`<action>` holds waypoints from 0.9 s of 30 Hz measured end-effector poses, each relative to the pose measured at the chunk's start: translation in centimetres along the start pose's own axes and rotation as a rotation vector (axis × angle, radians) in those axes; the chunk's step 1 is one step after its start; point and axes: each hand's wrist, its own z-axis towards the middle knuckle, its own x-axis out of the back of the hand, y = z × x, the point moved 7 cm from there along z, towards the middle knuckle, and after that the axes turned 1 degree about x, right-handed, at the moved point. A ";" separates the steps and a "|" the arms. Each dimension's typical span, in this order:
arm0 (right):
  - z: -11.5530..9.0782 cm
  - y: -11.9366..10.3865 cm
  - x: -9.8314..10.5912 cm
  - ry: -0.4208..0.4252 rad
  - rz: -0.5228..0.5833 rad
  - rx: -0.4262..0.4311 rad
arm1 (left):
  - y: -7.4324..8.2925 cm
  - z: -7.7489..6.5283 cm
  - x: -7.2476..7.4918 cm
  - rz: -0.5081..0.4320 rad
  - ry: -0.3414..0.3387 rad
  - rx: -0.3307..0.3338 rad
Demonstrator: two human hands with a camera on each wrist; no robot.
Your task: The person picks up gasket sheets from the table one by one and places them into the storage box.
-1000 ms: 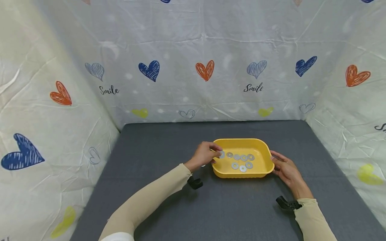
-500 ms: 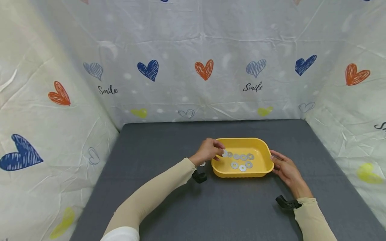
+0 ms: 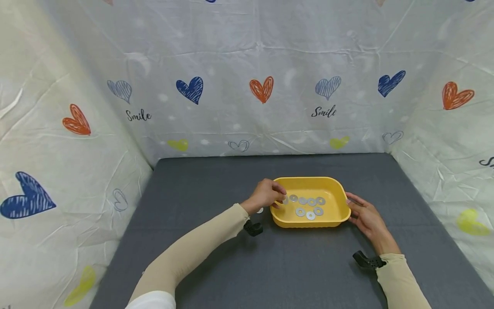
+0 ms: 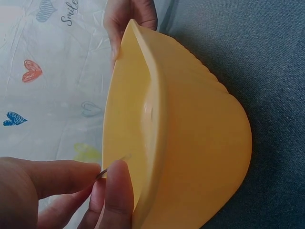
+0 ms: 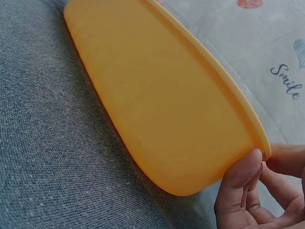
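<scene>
My left hand is over the left end of a shallow yellow tray. Between thumb and fingertips it pinches a flat metal washer, which appears edge-on as a thin washer rim in the left wrist view. Several silver washers lie flat on the tray floor, in two loose rows. At the tray's right end, my right hand grips the rim, its thumb against the outer wall in the right wrist view. The tray's inside is mostly hidden in both wrist views.
A pale disc, perhaps another washer, lies on the dark grey table by the left wrist, partly covered. White curtains printed with hearts stand behind the table and on both sides.
My left hand has shifted slightly right over the tray with the washer, then a little back and down. The right hand and the tray hold nearly still.
</scene>
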 end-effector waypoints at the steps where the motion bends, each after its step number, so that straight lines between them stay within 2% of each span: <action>1: 0.0 0.0 0.0 0.006 -0.001 0.001 | 0.0 0.0 0.0 0.000 0.000 0.000; 10: -0.1 0.0 -0.1 0.015 -0.001 0.000 | -0.3 -0.4 0.2 -0.009 -0.006 0.009; 19: 0.1 0.1 0.2 0.013 -0.018 0.003 | -0.3 -1.4 0.5 -0.040 -0.022 -0.022; 27: 0.0 -0.1 0.1 0.020 -0.017 0.007 | 0.0 -2.5 1.5 -0.089 0.011 -0.066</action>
